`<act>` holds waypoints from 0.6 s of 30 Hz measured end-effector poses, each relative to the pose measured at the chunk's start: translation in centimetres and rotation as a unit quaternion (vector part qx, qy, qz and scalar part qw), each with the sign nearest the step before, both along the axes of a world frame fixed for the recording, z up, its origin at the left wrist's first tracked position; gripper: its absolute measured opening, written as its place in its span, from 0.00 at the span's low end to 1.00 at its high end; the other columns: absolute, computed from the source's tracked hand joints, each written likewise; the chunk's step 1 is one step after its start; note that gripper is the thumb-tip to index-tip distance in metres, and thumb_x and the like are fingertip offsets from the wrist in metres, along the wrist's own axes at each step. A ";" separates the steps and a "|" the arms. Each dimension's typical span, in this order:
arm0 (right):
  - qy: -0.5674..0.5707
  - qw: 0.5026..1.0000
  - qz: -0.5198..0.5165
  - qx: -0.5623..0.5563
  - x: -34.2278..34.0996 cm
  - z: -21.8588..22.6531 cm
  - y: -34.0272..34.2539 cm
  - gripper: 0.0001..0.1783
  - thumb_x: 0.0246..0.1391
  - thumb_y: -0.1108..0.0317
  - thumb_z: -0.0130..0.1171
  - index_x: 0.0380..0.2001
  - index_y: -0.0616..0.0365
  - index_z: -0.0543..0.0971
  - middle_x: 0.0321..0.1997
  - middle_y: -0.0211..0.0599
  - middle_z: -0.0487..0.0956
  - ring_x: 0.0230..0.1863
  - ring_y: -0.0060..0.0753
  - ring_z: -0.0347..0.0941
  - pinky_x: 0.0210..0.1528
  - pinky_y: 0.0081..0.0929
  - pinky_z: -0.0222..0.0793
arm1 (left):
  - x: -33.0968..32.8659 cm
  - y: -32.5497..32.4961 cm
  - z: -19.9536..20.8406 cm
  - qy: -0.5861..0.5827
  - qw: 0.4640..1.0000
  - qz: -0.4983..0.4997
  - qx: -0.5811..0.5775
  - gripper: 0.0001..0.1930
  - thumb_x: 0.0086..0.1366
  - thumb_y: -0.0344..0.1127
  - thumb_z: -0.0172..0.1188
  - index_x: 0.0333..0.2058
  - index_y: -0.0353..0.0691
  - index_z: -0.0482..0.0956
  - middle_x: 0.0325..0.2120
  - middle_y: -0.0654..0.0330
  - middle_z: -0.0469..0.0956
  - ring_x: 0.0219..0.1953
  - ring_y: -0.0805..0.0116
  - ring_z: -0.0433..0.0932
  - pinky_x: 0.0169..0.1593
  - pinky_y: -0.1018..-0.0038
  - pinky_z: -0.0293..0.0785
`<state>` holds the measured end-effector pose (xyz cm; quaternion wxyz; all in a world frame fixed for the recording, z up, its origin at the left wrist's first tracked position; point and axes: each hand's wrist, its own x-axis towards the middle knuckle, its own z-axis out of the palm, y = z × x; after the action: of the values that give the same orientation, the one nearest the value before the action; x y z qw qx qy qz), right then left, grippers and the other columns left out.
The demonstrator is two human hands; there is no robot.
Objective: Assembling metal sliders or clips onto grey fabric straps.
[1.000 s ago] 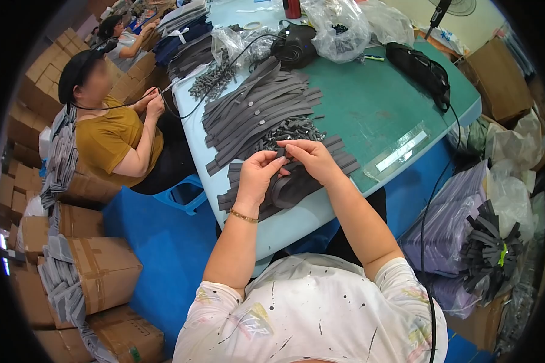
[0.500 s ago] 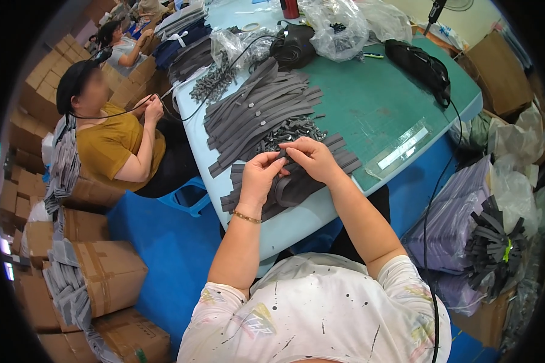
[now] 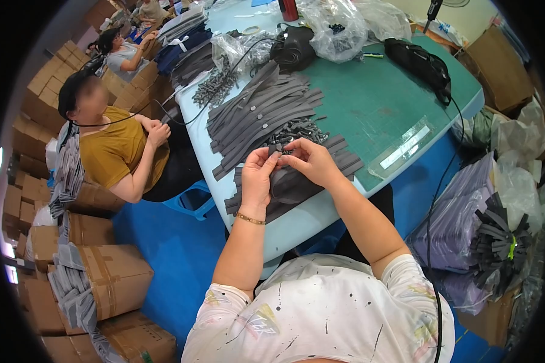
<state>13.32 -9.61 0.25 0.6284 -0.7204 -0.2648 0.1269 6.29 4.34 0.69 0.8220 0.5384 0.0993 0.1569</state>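
My left hand (image 3: 261,174) and my right hand (image 3: 312,161) meet over the near edge of the table. Both are closed in a pinch on the end of a dark grey zipper strip (image 3: 277,149). Fingers hide most of that end, so any small part on it cannot be made out. Just beyond my fingertips lies a heap of small dark metal zipper sliders (image 3: 297,130). It rests on a broad stack of grey zipper strips (image 3: 248,115). More grey strips (image 3: 293,186) lie beneath my hands, some of them curved.
A green cutting mat (image 3: 369,103) covers the table's right part, with a black pouch (image 3: 419,65) on it. Clear plastic bags (image 3: 333,30) stand at the back. A co-worker in a mustard shirt (image 3: 118,154) sits left. Cardboard boxes (image 3: 115,278) line the left floor; wrapped bundles (image 3: 454,212) stand right.
My fingertips have shifted slightly left, and the strip end shows more between them. The view has moved a little. The co-worker's hands have come down lower.
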 end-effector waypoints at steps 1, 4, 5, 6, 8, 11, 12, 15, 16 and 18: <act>0.066 0.991 0.050 0.103 0.2 -0.5 0.1 0.15 0.51 0.66 0.60 0.40 0.61 0.73 0.31 0.29 0.76 0.28 0.17 0.71 0.32 0.17 0.68 | 0.0 -0.1 0.1 -0.006 1.000 0.018 0.000 0.11 0.60 0.26 0.56 0.42 0.36 0.70 0.31 0.63 0.75 0.31 0.76 0.75 0.34 0.82 0.71; 0.150 0.971 0.048 0.180 0.9 -0.6 -0.1 0.15 0.48 0.68 0.63 0.38 0.61 0.73 0.31 0.29 0.76 0.29 0.16 0.71 0.31 0.16 0.69 | 0.3 0.2 0.4 -0.027 0.998 0.006 -0.048 0.16 0.60 0.25 0.55 0.48 0.36 0.68 0.33 0.64 0.74 0.33 0.78 0.74 0.35 0.83 0.70; 0.151 0.971 0.048 0.179 0.7 -0.4 -0.1 0.15 0.48 0.68 0.63 0.38 0.61 0.73 0.31 0.29 0.76 0.29 0.16 0.71 0.31 0.16 0.69 | 0.3 0.2 0.5 -0.026 0.998 0.006 -0.049 0.16 0.60 0.25 0.55 0.48 0.36 0.68 0.33 0.64 0.74 0.33 0.78 0.74 0.35 0.83 0.70; 0.149 0.971 0.026 0.187 0.5 0.0 -0.1 0.14 0.48 0.69 0.63 0.36 0.62 0.72 0.31 0.30 0.75 0.28 0.16 0.71 0.30 0.16 0.69 | 0.1 0.3 0.7 -0.035 0.998 -0.001 -0.058 0.18 0.60 0.24 0.55 0.50 0.37 0.67 0.33 0.64 0.73 0.33 0.78 0.73 0.36 0.83 0.69; 0.148 0.970 0.005 0.194 0.2 0.5 0.2 0.13 0.47 0.69 0.63 0.35 0.63 0.72 0.30 0.30 0.75 0.28 0.17 0.71 0.29 0.16 0.70 | 0.0 0.1 1.1 -0.043 0.997 -0.007 -0.066 0.20 0.60 0.24 0.54 0.52 0.37 0.66 0.33 0.64 0.73 0.34 0.79 0.72 0.37 0.84 0.69; 0.198 0.975 0.011 0.100 0.1 0.5 0.4 0.12 0.47 0.71 0.63 0.33 0.63 0.71 0.28 0.28 0.73 0.27 0.15 0.70 0.29 0.16 0.69 | 0.0 -0.2 1.3 -0.038 0.998 -0.006 -0.050 0.20 0.60 0.23 0.54 0.52 0.37 0.66 0.33 0.65 0.73 0.33 0.79 0.71 0.37 0.84 0.68; 0.175 0.976 0.035 0.124 0.3 0.2 0.4 0.12 0.47 0.71 0.63 0.33 0.63 0.72 0.28 0.28 0.73 0.26 0.15 0.69 0.29 0.15 0.68 | 0.1 -0.3 1.2 -0.048 0.998 -0.014 -0.043 0.19 0.60 0.23 0.53 0.52 0.36 0.67 0.33 0.65 0.72 0.33 0.79 0.70 0.37 0.84 0.67; 0.082 0.990 0.001 0.116 0.4 -0.5 0.4 0.11 0.47 0.71 0.63 0.34 0.62 0.73 0.27 0.27 0.73 0.24 0.15 0.67 0.28 0.14 0.66 | 0.3 0.0 0.6 -0.072 0.994 -0.039 -0.071 0.17 0.61 0.23 0.52 0.50 0.36 0.68 0.34 0.64 0.72 0.33 0.79 0.69 0.37 0.83 0.67; 0.012 0.995 -0.057 0.081 0.4 -0.6 0.4 0.11 0.47 0.72 0.62 0.34 0.62 0.74 0.27 0.26 0.72 0.23 0.15 0.66 0.28 0.13 0.65 | 0.3 0.2 0.4 -0.085 0.989 -0.054 -0.106 0.16 0.61 0.23 0.52 0.49 0.35 0.69 0.34 0.64 0.71 0.33 0.79 0.69 0.37 0.83 0.67; -0.083 0.992 -0.066 0.072 0.4 -0.6 0.4 0.11 0.46 0.72 0.62 0.34 0.61 0.74 0.27 0.25 0.72 0.23 0.15 0.65 0.28 0.13 0.65 | 0.3 0.5 0.1 -0.067 0.990 -0.063 -0.102 0.15 0.61 0.23 0.51 0.48 0.35 0.70 0.34 0.64 0.71 0.32 0.79 0.69 0.37 0.83 0.67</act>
<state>13.74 -9.24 -0.31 0.6614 -0.6975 -0.2759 0.0056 6.61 4.82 0.82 0.8857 0.4452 0.0248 0.1294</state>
